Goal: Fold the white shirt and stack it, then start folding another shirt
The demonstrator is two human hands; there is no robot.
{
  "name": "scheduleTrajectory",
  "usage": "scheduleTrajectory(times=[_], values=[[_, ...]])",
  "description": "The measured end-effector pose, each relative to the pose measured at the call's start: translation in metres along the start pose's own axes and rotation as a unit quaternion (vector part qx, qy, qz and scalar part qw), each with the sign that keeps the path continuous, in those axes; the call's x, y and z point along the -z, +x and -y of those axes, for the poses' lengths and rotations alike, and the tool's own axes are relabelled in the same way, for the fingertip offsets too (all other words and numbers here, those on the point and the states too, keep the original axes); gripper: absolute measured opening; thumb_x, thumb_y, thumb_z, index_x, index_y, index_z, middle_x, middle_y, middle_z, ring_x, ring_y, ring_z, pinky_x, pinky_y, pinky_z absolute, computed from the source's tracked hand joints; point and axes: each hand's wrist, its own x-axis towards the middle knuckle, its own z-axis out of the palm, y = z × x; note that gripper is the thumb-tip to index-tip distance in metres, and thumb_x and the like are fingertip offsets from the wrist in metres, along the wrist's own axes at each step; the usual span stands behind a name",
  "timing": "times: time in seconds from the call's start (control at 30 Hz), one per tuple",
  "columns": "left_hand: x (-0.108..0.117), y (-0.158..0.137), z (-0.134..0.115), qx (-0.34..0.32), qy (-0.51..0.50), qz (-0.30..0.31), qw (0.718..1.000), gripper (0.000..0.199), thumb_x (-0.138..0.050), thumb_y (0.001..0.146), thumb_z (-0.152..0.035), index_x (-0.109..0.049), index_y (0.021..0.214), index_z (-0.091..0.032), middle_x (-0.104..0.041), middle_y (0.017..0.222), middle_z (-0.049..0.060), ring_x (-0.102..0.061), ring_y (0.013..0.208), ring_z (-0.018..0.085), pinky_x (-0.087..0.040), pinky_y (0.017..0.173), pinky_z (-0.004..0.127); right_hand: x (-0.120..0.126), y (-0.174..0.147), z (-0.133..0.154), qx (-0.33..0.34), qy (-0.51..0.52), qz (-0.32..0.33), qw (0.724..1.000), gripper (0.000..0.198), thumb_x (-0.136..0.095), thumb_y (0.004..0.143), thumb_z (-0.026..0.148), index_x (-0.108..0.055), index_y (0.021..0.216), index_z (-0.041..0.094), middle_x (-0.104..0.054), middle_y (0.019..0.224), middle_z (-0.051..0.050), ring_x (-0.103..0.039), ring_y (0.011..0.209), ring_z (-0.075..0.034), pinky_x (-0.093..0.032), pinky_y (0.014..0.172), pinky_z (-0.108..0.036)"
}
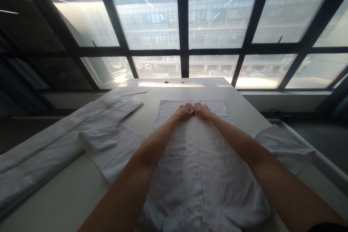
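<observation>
A white button-front shirt (214, 159) lies spread on the table, its hem at the far end and its button strip running toward me. One short sleeve spreads to the left and the other to the right, near the table's edge. Both my arms reach out over the shirt. My left hand (185, 110) rests palm down on the cloth near the hem, fingers stretched out. Beside it, almost touching at the button strip, my right hand (201, 110) also lies flat with its fingers extended. The collar end is close to me and partly cut off by the lower frame edge.
The white table (239, 107) reaches toward a large window wall (212, 11) with dark frames. Along its left side lies a long row of folded white garments (67, 134). Two dark holes show in the tabletop's far end. Some dark cable lies beyond the right edge.
</observation>
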Motion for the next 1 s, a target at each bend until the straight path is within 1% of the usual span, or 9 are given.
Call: scheduleTrajectory(times=[0.13, 0.2, 0.33, 0.4, 0.5, 0.57, 0.7, 0.83, 1.0], values=[[0.018, -0.023, 0.058, 0.11, 0.019, 0.029, 0.993, 0.065, -0.024, 0.108, -0.057, -0.028, 0.164, -0.026, -0.018, 0.174, 0.007, -0.014, 0.16, 0.021, -0.015, 0.128, 0.046, 0.012, -0.007, -0.045, -0.055, 0.002, -0.006, 0.998, 0.058, -0.027, 0.111, 0.043, -0.034, 0.163, 0.019, -0.026, 0.171, -0.014, -0.021, 0.158, -0.024, -0.018, 0.125, -0.049], [0.026, -0.035, 0.084, 0.169, 0.024, 0.031, 0.985, 0.066, -0.021, 0.108, -0.054, -0.025, 0.165, -0.023, -0.016, 0.174, 0.011, -0.014, 0.16, 0.026, -0.015, 0.127, 0.054, 0.018, -0.011, -0.07, -0.098, 0.001, -0.018, 0.995, 0.056, -0.03, 0.111, 0.041, -0.038, 0.161, 0.017, -0.029, 0.17, -0.017, -0.024, 0.157, -0.026, -0.02, 0.124, -0.052], [0.033, -0.048, 0.104, 0.252, 0.035, 0.033, 0.967, 0.069, -0.019, 0.107, -0.05, -0.023, 0.166, -0.015, -0.014, 0.173, 0.017, -0.009, 0.161, 0.031, -0.007, 0.125, 0.065, 0.026, -0.019, -0.1, -0.186, -0.006, -0.073, 0.98, 0.045, -0.044, 0.109, 0.038, -0.054, 0.148, 0.015, -0.047, 0.156, -0.021, -0.049, 0.14, -0.032, -0.041, 0.113, -0.055], [0.034, -0.047, 0.099, 0.259, 0.041, 0.029, 0.964, 0.068, -0.021, 0.106, -0.045, -0.023, 0.166, -0.012, -0.016, 0.172, 0.019, -0.008, 0.161, 0.032, -0.002, 0.124, 0.066, 0.027, -0.021, -0.103, -0.208, -0.009, -0.098, 0.973, 0.039, -0.059, 0.104, 0.039, -0.06, 0.137, 0.018, -0.059, 0.141, -0.014, -0.062, 0.12, -0.027, -0.054, 0.1, -0.05], [0.035, -0.037, 0.079, 0.231, 0.038, 0.017, 0.972, 0.066, -0.023, 0.104, -0.032, -0.019, 0.166, -0.01, -0.017, 0.171, 0.021, -0.01, 0.16, 0.034, -0.004, 0.124, 0.068, 0.03, -0.021, -0.095, -0.225, -0.007, -0.116, 0.967, 0.039, -0.069, 0.099, 0.039, -0.062, 0.132, 0.02, -0.063, 0.132, -0.009, -0.066, 0.109, -0.024, -0.059, 0.092, -0.045], [0.034, -0.028, 0.059, 0.194, 0.028, 0.016, 0.98, 0.066, -0.024, 0.103, -0.028, -0.016, 0.167, -0.012, -0.016, 0.172, 0.019, -0.012, 0.16, 0.03, -0.013, 0.125, 0.062, 0.031, -0.02, -0.08, -0.231, -0.002, -0.118, 0.966, 0.038, -0.057, 0.105, 0.039, -0.06, 0.137, 0.019, -0.058, 0.143, -0.015, -0.061, 0.122, -0.029, -0.053, 0.101, -0.052], [0.023, -0.015, 0.01, 0.099, 0.013, 0.019, 0.995, 0.064, -0.022, 0.104, -0.028, -0.015, 0.167, -0.014, -0.016, 0.173, 0.015, -0.014, 0.16, 0.026, -0.021, 0.125, 0.055, 0.023, -0.02, -0.03, -0.182, 0.016, -0.095, 0.978, 0.055, -0.018, 0.111, 0.029, -0.052, 0.15, 0.011, -0.034, 0.165, -0.023, -0.029, 0.153, -0.036, -0.029, 0.119, -0.064], [0.002, -0.024, -0.03, 0.007, 0.025, 0.025, 0.999, 0.066, -0.033, 0.103, -0.029, -0.019, 0.166, -0.018, -0.021, 0.173, 0.013, -0.012, 0.161, 0.025, -0.011, 0.127, 0.056, 0.004, -0.039, 0.026, -0.074, 0.027, -0.069, 0.995, 0.052, -0.027, 0.106, 0.026, -0.051, 0.152, 0.019, -0.04, 0.165, -0.013, -0.029, 0.154, -0.028, -0.027, 0.123, -0.05], [-0.009, -0.044, -0.037, -0.019, 0.023, -0.017, 0.999, 0.068, -0.031, 0.104, -0.032, -0.013, 0.168, -0.024, -0.017, 0.174, 0.01, -0.011, 0.16, 0.027, -0.013, 0.126, 0.061, -0.005, -0.07, 0.048, -0.04, 0.021, -0.072, 0.996, 0.056, -0.022, 0.108, 0.029, -0.042, 0.158, 0.013, -0.038, 0.165, -0.018, -0.029, 0.154, -0.03, -0.023, 0.124, -0.049]])
